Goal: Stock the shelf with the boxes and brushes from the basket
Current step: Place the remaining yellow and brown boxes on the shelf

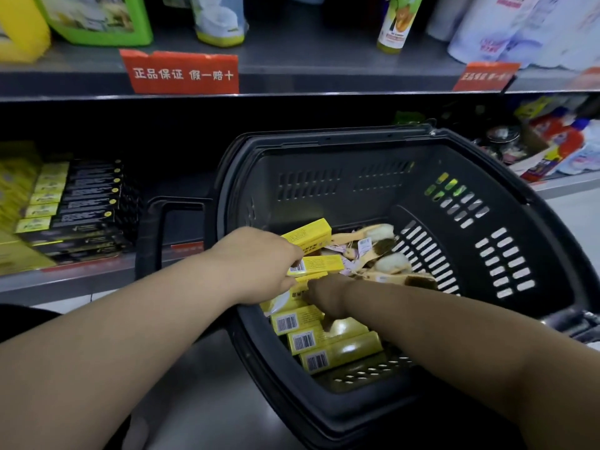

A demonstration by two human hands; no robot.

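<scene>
Two boxes (308, 237) are gripped by the left hand (259, 264), the right hand's (324, 292) grip cannot be told; lifting to the shelf (65, 287) is called for next.

Black basket (487, 254) set before a shop shelf (81, 284), left hand (259, 264) inside it gripping two yellow boxes (316, 264), right hand (324, 292) low beside it among barcoded boxes (324, 339), its fingers hidden, tagged wooden brushes (386, 251) heaped beyond, black-and-yellow cartons (81, 206) stacked on the shelf at left.
</scene>
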